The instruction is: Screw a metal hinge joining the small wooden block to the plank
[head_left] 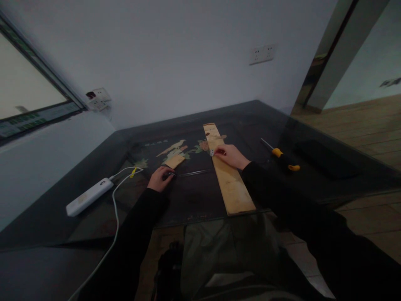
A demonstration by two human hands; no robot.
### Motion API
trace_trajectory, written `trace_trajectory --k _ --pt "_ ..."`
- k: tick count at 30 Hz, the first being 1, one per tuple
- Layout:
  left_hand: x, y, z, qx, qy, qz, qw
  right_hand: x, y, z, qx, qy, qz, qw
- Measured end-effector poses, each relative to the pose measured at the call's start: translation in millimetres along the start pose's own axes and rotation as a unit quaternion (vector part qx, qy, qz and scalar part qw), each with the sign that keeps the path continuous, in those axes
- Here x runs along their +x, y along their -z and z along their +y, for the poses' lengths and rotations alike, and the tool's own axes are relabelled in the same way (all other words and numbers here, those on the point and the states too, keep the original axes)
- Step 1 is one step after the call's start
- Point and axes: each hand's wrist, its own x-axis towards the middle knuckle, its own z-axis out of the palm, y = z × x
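A long wooden plank (232,188) lies on the dark glass-topped table (200,200), running away from me. My right hand (230,155) rests on the plank with its fingers pinched on a small metal piece (212,152) at the plank's left edge. My left hand (160,177) is closed over the dark handle of a thin tool (191,172) that lies flat on the table. A small wooden block (174,161) sits just beyond my left hand.
A yellow-and-black screwdriver (282,158) lies right of the plank. A white power strip (89,196) with its white cable (115,209) lies at the left. Wall sockets (262,54) are behind the table. Wooden floor (369,125) is at the right.
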Motion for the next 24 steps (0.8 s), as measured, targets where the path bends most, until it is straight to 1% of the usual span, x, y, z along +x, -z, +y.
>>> trace_trajectory --k 3,5,9,12,15,20,24 --pt "0.7 2.6 -0.2 -0.008 0.005 0.012 1.0 -0.3 0.6 -0.7 0.0 -0.002 -0.002 1.0" --pt "5.5 3.3 0.3 -0.011 0.019 0.034 0.999 -0.6 0.8 -0.6 0.002 -0.002 -0.003 1.0" --pt "27.6 -4.6 0.0 -0.005 0.044 0.074 0.996 -1.0 0.7 0.5 0.002 -0.001 -0.003 1.0" --pt "45.4 -16.8 -6.1 0.017 0.055 0.058 0.997 -0.9 0.8 1.0 -0.001 -0.004 0.0 1.0" --pt "54.5 -23.9 -19.3 0.037 0.068 0.049 0.996 -0.7 1.3 0.6 -0.003 -0.006 0.001 1.0" --pt "57.9 -17.8 -45.2 0.038 0.062 0.033 0.997 -0.8 1.5 0.1 0.0 -0.003 -0.004 1.0" --pt "62.7 -14.9 -57.7 0.06 0.079 0.018 0.995 -1.0 0.8 0.3 -0.014 -0.01 -0.01 1.0"
